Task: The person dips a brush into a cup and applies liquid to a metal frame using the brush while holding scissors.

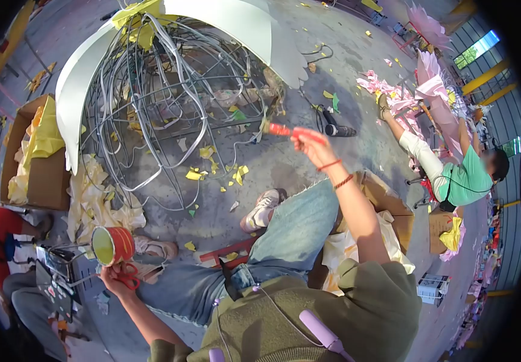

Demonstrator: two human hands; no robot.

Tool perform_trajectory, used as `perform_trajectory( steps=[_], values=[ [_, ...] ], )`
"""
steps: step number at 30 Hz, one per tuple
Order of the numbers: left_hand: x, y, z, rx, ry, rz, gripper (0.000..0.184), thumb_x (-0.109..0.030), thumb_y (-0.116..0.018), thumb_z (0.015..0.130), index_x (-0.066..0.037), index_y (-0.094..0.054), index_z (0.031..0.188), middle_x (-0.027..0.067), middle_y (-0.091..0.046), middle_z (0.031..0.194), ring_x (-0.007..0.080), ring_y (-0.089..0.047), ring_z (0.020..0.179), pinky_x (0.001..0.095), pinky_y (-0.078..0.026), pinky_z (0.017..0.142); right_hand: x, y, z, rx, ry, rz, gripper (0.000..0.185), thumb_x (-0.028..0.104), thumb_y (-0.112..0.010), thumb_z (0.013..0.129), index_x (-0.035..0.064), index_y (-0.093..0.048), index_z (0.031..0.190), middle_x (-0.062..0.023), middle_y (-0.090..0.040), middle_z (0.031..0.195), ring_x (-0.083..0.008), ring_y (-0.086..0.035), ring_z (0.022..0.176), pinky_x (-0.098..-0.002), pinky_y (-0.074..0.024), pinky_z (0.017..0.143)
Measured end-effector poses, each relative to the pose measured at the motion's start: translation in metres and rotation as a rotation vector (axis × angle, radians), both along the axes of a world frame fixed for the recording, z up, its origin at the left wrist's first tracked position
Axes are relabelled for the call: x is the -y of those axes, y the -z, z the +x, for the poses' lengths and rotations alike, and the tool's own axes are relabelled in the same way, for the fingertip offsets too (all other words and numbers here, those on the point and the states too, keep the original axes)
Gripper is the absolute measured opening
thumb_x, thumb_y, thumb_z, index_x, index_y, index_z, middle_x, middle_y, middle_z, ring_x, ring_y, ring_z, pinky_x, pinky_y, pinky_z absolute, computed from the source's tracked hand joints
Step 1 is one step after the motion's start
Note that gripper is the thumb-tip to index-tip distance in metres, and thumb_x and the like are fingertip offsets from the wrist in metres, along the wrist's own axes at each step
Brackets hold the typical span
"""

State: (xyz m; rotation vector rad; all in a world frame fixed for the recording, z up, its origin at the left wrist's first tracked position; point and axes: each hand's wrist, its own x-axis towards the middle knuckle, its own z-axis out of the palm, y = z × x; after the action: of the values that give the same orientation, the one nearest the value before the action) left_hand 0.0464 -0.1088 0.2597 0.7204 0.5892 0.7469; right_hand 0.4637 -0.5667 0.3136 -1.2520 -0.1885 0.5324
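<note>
My left hand (112, 280) is closed at the lower end of a red cup (126, 242) with yellowish-green contents. Red-handled scissors (130, 276) lie against its fingers. My right arm reaches forward, and my right hand (313, 148) grips a red-handled brush (279, 129). The brush's tip is at the right side of a wire frame (152, 136), a dome of bent rods and pale cables. Large white curved panels (227, 24) cover part of its top, where yellow material (142, 23) is bunched. Whether the tip touches the wire cannot be told.
Yellow scraps (195, 174) litter the concrete floor. A cardboard box (48, 175) stands at left, another (399, 220) by my right leg. A black power tool (339, 129) lies beyond my right hand. Another person (468, 175) sits at right by pink petals (432, 90); someone in red (4, 232) is at left.
</note>
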Motion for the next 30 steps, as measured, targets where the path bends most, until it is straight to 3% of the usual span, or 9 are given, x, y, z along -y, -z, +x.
perform_trajectory(
  steps=[6, 9, 13, 17, 24, 26, 28, 29, 30],
  values=[
    [0.002, -0.003, 0.001, 0.032, 0.047, -0.019, 0.028, -0.025, -0.049, 0.089, -0.012, -0.039, 0.066, 0.0033, -0.046, 0.064, 0.0155, -0.042, 0.053, 0.0265, -0.037, 0.046, -0.032, 0.0, -0.068, -0.064, -0.073, 0.043, 0.026, 0.007, -0.056, 0.088, -0.0033, -0.056, 0.113, -0.0124, -0.064, 0.097, -0.0158, -0.062, 0.084, -0.0274, -0.0514, 0.075],
    [0.0, 0.001, 0.0, 0.077, 0.058, 0.006, 0.029, -0.026, -0.049, 0.089, -0.012, -0.038, 0.065, 0.0036, -0.047, 0.064, 0.0164, -0.044, 0.054, 0.0264, -0.037, 0.046, -0.033, -0.013, -0.049, 0.381, 0.079, -0.278, 0.023, 0.006, -0.055, 0.089, -0.004, -0.059, 0.108, -0.0103, -0.064, 0.096, -0.0128, -0.061, 0.083, -0.0279, -0.0512, 0.074],
    [0.004, -0.004, -0.002, 0.078, 0.08, -0.017, 0.03, -0.026, -0.048, 0.089, -0.011, -0.038, 0.065, 0.0036, -0.048, 0.065, 0.0166, -0.044, 0.055, 0.027, -0.037, 0.045, -0.028, -0.042, -0.048, 0.585, 0.277, -0.428, 0.02, 0.005, -0.058, 0.087, -0.0021, -0.062, 0.105, -0.0069, -0.064, 0.093, -0.0104, -0.06, 0.083, -0.025, -0.0493, 0.073],
    [-0.005, 0.01, -0.006, 0.104, 0.107, 0.02, 0.029, -0.026, -0.049, 0.088, -0.011, -0.039, 0.065, 0.0027, -0.048, 0.064, 0.0159, -0.045, 0.055, 0.0281, -0.038, 0.044, -0.048, -0.03, -0.074, 0.861, 0.046, -0.649, 0.019, 0.005, -0.061, 0.085, 0.0008, -0.063, 0.102, -0.0057, -0.065, 0.091, -0.0095, -0.059, 0.083, -0.0229, -0.047, 0.072],
    [0.012, -0.02, 0.002, -0.244, 0.075, -0.054, 0.03, -0.034, -0.045, 0.089, -0.01, -0.049, 0.072, 0.0008, -0.046, 0.061, 0.0147, -0.045, 0.051, 0.0302, -0.041, 0.042, -0.052, -0.026, -0.066, 0.872, 0.219, -0.51, 0.014, 0.007, -0.063, 0.083, 0.0029, -0.064, 0.097, -0.0056, -0.066, 0.088, -0.0092, -0.061, 0.08, -0.0238, -0.0478, 0.071],
    [-0.002, 0.001, -0.001, -0.113, 0.13, 0.034, 0.03, -0.034, -0.046, 0.089, -0.009, -0.051, 0.074, 0.0002, -0.045, 0.061, 0.0143, -0.044, 0.047, 0.0288, -0.04, 0.039, -0.041, -0.032, -0.061, 0.861, 0.295, -0.565, 0.014, 0.008, -0.064, 0.083, 0.0031, -0.064, 0.096, -0.0058, -0.067, 0.087, -0.0092, -0.061, 0.079, -0.024, -0.0482, 0.071],
    [0.003, 0.003, 0.004, -0.089, 0.015, 0.044, 0.031, -0.034, -0.045, 0.089, -0.009, -0.049, 0.072, 0.0002, -0.044, 0.06, 0.0138, -0.045, 0.046, 0.028, -0.039, 0.036, -0.041, -0.032, -0.06, 0.872, 0.397, -0.514, 0.012, 0.009, -0.065, 0.079, 0.0042, -0.063, 0.091, -0.011, -0.065, 0.084, -0.0231, -0.064, 0.079, -0.031, -0.0489, 0.068],
    [0.007, -0.003, 0.008, -0.077, 0.042, 0.04, 0.031, -0.034, -0.045, 0.089, -0.009, -0.049, 0.072, 0.0002, -0.044, 0.06, 0.0138, -0.045, 0.046, 0.028, -0.039, 0.036, -0.044, -0.03, -0.064, 0.879, 0.423, -0.53, 0.012, 0.009, -0.065, 0.079, 0.0042, -0.063, 0.091, -0.011, -0.065, 0.084, -0.0231, -0.064, 0.079, -0.031, -0.0489, 0.068],
    [0.011, -0.009, 0.011, -0.102, 0.065, 0.088, 0.031, -0.034, -0.045, 0.089, -0.009, -0.049, 0.072, 0.0003, -0.044, 0.06, 0.0136, -0.046, 0.047, 0.0278, -0.039, 0.036, -0.049, -0.025, -0.07, 0.873, 0.37, -0.521, 0.013, 0.009, -0.065, 0.08, 0.0044, -0.064, 0.092, -0.0091, -0.066, 0.085, -0.0168, -0.063, 0.078, -0.0279, -0.0482, 0.068]
  ],
)
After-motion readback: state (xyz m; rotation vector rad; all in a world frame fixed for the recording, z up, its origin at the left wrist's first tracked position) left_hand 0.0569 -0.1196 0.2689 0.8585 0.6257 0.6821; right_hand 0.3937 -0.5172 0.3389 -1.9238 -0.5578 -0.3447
